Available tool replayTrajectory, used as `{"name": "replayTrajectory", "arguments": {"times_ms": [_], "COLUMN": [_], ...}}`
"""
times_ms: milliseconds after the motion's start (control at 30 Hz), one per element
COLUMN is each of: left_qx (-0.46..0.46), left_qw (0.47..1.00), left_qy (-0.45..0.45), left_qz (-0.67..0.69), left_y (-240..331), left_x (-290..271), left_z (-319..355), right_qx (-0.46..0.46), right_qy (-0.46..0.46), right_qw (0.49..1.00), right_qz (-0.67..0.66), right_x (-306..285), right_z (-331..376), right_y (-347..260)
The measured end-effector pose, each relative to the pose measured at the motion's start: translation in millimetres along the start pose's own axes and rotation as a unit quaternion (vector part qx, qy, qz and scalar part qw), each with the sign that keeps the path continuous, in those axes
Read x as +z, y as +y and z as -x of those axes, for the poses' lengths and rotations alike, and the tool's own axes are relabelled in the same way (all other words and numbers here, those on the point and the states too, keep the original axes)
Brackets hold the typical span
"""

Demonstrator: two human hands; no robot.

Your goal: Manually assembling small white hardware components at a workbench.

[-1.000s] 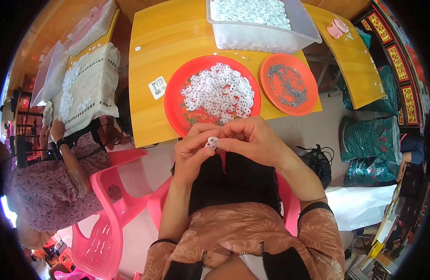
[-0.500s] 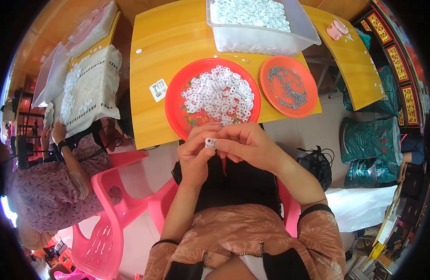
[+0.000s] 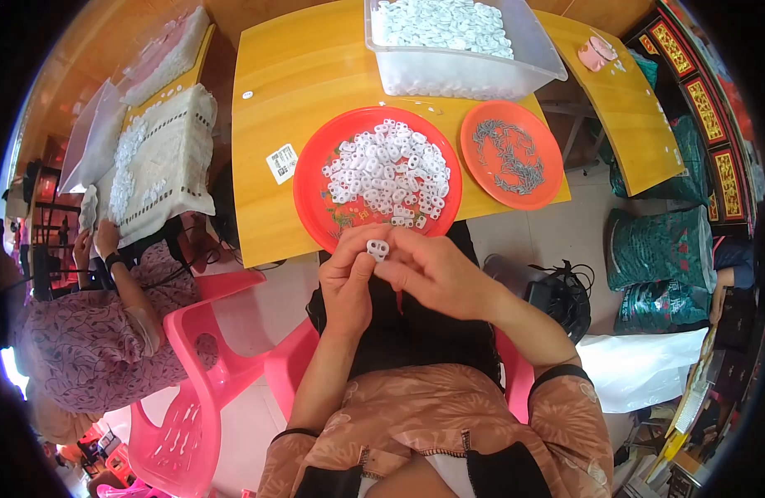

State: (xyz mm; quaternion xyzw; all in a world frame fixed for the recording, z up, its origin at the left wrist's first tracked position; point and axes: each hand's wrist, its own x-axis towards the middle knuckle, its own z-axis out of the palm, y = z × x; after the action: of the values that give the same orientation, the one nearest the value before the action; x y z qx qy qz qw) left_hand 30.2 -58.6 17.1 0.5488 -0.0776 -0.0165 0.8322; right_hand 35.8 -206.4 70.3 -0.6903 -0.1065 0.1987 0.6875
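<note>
My left hand point(image 3: 349, 278) pinches a small white two-holed plastic piece point(image 3: 377, 248) between thumb and fingers, its holes facing up. From the other side, my right hand point(image 3: 436, 274) has its thumb and bent fingers closed at the edge of the same piece; its fingertips are partly hidden. Just beyond both hands, a red round tray point(image 3: 310, 187) carries a heap of similar white pieces point(image 3: 387, 170). An orange plate point(image 3: 542, 137) to its right holds many thin grey metal pins point(image 3: 515, 158).
A clear plastic bin point(image 3: 474, 75) full of white pieces stands at the table's far side. A printed label point(image 3: 281, 163) lies on the yellow table point(image 3: 266, 207). At left, another person point(image 3: 109, 324) sits by a cloth-covered surface point(image 3: 179, 158). A pink chair point(image 3: 183, 415) stands between us.
The white piece has turned so both holes show more plainly. My right thumb has slid off its face to the lower edge. The view has shifted slightly.
</note>
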Motion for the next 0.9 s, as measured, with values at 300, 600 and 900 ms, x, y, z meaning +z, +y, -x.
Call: {"name": "replayTrajectory", "arguments": {"times_ms": [300,600,900], "left_qx": [-0.033,-0.043,-0.025], "left_qw": [0.993,0.988,0.985], "left_qy": [0.032,0.041,0.047], "left_qz": [0.106,0.143,0.166], "left_y": [6.7,8.3,6.4], "left_x": [15.4,26.0,29.3], "left_z": [13.0,25.8,25.9], "right_qx": [-0.244,-0.335,-0.367], "right_qy": [0.099,0.17,0.162], "right_qw": [0.903,0.835,0.786], "right_qz": [0.341,0.401,0.471], "right_x": [11.7,17.7,11.6], "right_z": [1.9,0.1,-1.2], "right_y": [16.2,17.5,23.9]}}
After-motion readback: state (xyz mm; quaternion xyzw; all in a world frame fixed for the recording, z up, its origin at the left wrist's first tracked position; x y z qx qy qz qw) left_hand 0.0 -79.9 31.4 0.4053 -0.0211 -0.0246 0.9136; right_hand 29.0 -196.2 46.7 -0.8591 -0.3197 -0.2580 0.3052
